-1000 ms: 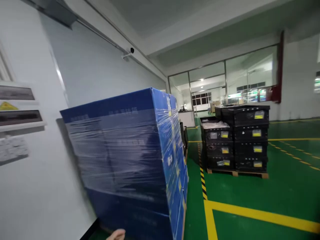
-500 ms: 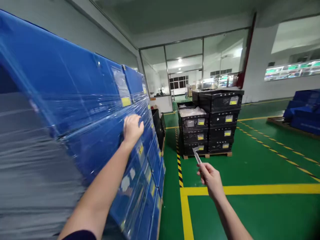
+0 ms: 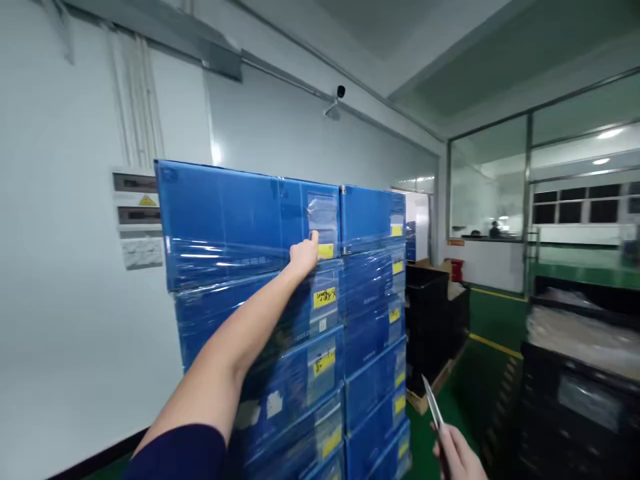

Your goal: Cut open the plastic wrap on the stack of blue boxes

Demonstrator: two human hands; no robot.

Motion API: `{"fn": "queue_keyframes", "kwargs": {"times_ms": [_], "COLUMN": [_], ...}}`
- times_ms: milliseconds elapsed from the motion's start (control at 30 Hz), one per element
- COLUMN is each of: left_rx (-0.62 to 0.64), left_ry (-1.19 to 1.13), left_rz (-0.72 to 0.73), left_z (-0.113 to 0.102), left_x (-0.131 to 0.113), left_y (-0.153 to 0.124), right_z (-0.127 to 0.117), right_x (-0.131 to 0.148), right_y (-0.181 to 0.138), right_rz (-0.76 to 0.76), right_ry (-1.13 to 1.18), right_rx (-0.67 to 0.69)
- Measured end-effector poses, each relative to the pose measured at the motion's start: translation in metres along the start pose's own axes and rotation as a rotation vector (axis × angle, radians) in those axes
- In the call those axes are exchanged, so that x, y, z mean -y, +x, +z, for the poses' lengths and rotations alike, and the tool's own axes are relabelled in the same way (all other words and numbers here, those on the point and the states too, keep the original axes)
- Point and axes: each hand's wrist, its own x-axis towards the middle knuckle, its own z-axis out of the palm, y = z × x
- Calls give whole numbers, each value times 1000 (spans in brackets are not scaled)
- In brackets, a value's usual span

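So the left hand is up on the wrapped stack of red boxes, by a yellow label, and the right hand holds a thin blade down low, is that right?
Not quite: the head view shows the boxes are blue, not red. The rest stands: the left hand is up on the wrapped stack by a yellow label, and the right hand holds a thin blade down low.

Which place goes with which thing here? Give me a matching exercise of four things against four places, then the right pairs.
Things:
1. left hand
2. right hand
3. security camera
4. black crates

Places:
A. high on the white wall, above the stack
B. at the right edge, on the green floor
C. on the wrapped blue boxes, by a yellow label
D. low in the picture, holding a thin blade

Pairs: 1-C, 2-D, 3-A, 4-B
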Motion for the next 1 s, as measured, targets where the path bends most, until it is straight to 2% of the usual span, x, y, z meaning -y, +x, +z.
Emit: {"fn": "queue_keyframes", "kwargs": {"times_ms": [100,200,333,400,467,500,567,700,733,767,800,833,933,1000], "left_rx": [88,206,296,299,292,289,291,242,220,208,208,213,210,195], "left_ry": [66,156,200,202,194,188,176,154,150,147,144,139,106,83], "left_rz": [-45,29,58,70,86,97,116,157,168,179,185,184,167,168], "left_z": [-4,-5,-8,-10,-10,-9,-5,7,10,13,15,16,11,4], "left_x": [-14,-22,-35,-43,-49,-51,-53,-46,-42,-39,-37,-36,-35,-34], "left_y": [-10,-31,-61,-73,-84,-91,-105,-132,-136,-138,-139,-140,-143,-154], "right_z": [19,47,80,95,110,117,126,127,126,125,126,127,142,155], "right_x": [47,108,203,244,263,261,231,108,83,67,62,68,131,164], "right_y": [43,75,103,115,126,130,134,126,123,122,121,122,132,142], "right_rz": [-186,-447,-821,-875,-847,-827,-790,-645,-602,-573,-576,-601,-784,-828], "right_ry": [-3,-81,-176,-283,-479,-592,-782,-952,-921,-839,-726,-598,-276,-291], "right_rx": [196,245,96,-1,-59,-58,-9,161,214,197,134,52,-123,-118]}}
